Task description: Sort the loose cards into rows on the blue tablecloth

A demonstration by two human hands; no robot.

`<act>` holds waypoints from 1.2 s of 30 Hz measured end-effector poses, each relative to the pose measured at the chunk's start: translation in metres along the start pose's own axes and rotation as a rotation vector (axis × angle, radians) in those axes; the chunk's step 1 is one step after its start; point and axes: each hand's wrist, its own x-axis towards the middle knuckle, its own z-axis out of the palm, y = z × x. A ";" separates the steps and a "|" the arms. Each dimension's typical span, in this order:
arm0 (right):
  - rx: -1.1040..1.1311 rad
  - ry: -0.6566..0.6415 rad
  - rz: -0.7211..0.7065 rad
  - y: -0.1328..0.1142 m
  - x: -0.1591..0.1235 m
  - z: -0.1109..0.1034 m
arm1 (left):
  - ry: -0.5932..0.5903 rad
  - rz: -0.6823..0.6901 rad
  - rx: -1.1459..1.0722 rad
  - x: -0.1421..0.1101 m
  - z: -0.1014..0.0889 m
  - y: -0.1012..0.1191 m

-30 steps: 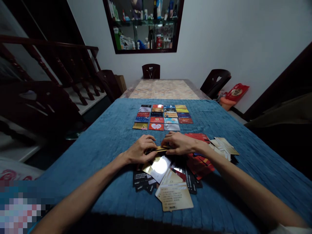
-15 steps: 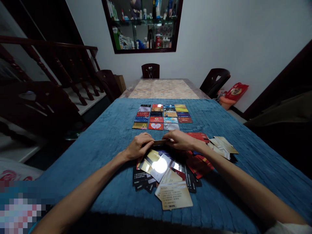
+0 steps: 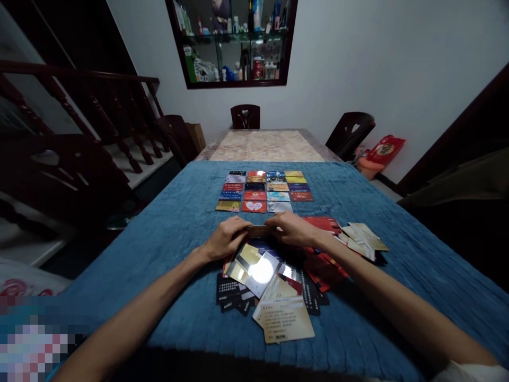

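Note:
Both hands meet over a loose pile of plastic cards (image 3: 274,289) on a blue cloth (image 3: 178,228). My left hand (image 3: 226,241) and my right hand (image 3: 292,229) pinch the two ends of one gold card (image 3: 258,230), held just above the pile. One silver card (image 3: 260,270) in the pile glares with reflected light. Farther out, a neat grid of cards (image 3: 264,191) lies face up in rows. More red cards (image 3: 324,265) and pale cards (image 3: 363,236) spread under and beside my right wrist.
The blue cloth covers the near part of a long table (image 3: 266,146) with a patterned top. Dark chairs (image 3: 245,115) stand at the far end and both sides. A wooden stair railing (image 3: 99,106) runs on the left, and a wall cabinet (image 3: 234,42) holds bottles.
The gold card has risen off the pile between both hands, which shifted slightly away from me toward the grid.

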 end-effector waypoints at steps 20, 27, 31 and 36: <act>-0.146 0.203 -0.049 0.002 0.002 0.010 | 0.182 0.086 0.044 -0.002 0.003 -0.006; -0.190 0.319 -0.059 -0.002 0.002 0.013 | 0.233 0.087 0.061 -0.001 0.004 -0.009; -0.241 0.407 -0.075 -0.001 0.004 0.020 | 0.245 0.071 0.090 -0.001 0.003 -0.010; -0.321 0.494 -0.101 0.000 0.005 0.026 | 0.273 0.074 0.104 -0.001 0.001 -0.011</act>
